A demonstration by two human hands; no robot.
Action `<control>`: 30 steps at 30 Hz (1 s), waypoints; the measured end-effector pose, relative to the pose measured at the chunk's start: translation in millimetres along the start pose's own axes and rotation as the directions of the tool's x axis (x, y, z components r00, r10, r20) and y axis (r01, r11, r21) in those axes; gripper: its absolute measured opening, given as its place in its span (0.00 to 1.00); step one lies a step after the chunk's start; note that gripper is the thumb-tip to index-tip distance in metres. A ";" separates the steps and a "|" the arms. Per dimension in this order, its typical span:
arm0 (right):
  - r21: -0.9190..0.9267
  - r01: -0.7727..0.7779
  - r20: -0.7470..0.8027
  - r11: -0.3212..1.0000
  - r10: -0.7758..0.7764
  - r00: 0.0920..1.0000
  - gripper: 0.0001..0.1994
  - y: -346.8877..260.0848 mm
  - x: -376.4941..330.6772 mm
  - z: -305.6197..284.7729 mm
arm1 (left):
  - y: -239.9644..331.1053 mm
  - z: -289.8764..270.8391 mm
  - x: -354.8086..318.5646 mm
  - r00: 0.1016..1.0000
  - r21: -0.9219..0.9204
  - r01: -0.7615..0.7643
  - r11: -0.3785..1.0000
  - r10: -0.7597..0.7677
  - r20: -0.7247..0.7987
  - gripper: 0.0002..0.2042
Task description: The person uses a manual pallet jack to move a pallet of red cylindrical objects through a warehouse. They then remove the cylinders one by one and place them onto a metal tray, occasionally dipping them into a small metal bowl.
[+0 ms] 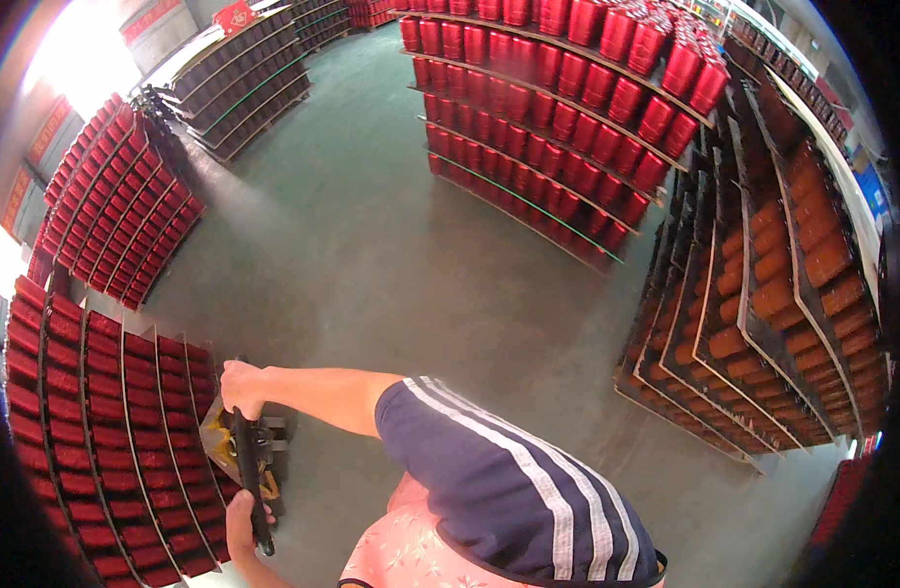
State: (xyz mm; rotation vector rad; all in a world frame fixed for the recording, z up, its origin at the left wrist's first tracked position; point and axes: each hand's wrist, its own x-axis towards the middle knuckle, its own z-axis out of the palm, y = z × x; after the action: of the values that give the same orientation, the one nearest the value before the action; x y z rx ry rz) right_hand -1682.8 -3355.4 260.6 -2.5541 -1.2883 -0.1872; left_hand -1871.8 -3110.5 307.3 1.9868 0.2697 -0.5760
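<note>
A black handlebar (246, 465) stands at the lower left, above a partly hidden machine with yellow parts (270, 484) that looks like a pallet truck. My right hand (242, 385), its arm stretched across to the left in a blue sleeve with white stripes, is closed round the bar's far end. Nearer to me, my left hand (244, 519) grips the same bar close to its near end. Just left of both hands rises a layered stack of red cans (112, 426), its layers parted by thin boards.
Another red can stack (126, 211) stands beyond at the left, with a dark stack (239, 83) behind it. A tall red stack (558, 108) stands ahead, and brown-orange stacked cans (763, 284) line the right. Grey-green floor (391, 265) runs between them.
</note>
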 end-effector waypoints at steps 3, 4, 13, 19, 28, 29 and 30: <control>-0.016 0.027 -0.051 0.999 -0.028 0.998 0.12 -19.2 -59.0 -20.1 | -21.7 37.2 -63.2 0.997 0.035 0.066 0.997 -0.067 0.035 0.14; -0.008 0.007 -0.062 1.000 -0.007 0.998 0.11 -24.8 -85.4 -23.3 | -23.0 62.0 -76.6 0.999 0.052 0.001 0.999 0.001 -0.039 0.14; -0.070 -0.066 -0.012 0.995 0.066 0.998 0.09 -119.1 -265.5 -64.5 | -53.4 185.9 -201.6 0.985 0.237 -0.075 0.968 0.110 -0.136 0.19; -0.162 -0.142 -0.124 0.976 0.123 0.985 0.05 -176.4 -414.2 -89.1 | -44.7 268.3 -300.8 0.990 0.540 -0.057 0.840 0.117 -0.077 0.31; -0.042 -0.174 -0.134 0.984 0.167 0.977 0.13 -287.4 -548.1 -78.3 | -125.4 346.1 -423.5 0.992 0.490 -0.087 0.867 0.123 -0.042 0.30; -0.025 -0.175 -0.120 0.984 0.171 0.978 0.14 -299.2 -560.0 -81.7 | -128.9 352.2 -439.5 0.992 0.487 -0.087 0.869 0.121 -0.038 0.29; -0.008 -0.178 -0.106 0.984 0.176 0.979 0.14 -310.5 -572.7 -84.6 | -134.0 359.0 -453.5 0.992 0.484 -0.089 0.870 0.120 -0.033 0.29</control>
State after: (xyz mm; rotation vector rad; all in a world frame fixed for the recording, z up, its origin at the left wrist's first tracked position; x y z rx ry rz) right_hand -2272.5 -3644.8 263.3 -2.6176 -1.0203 -0.2924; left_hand -2419.8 -3338.9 296.4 2.4900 0.0530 -0.5485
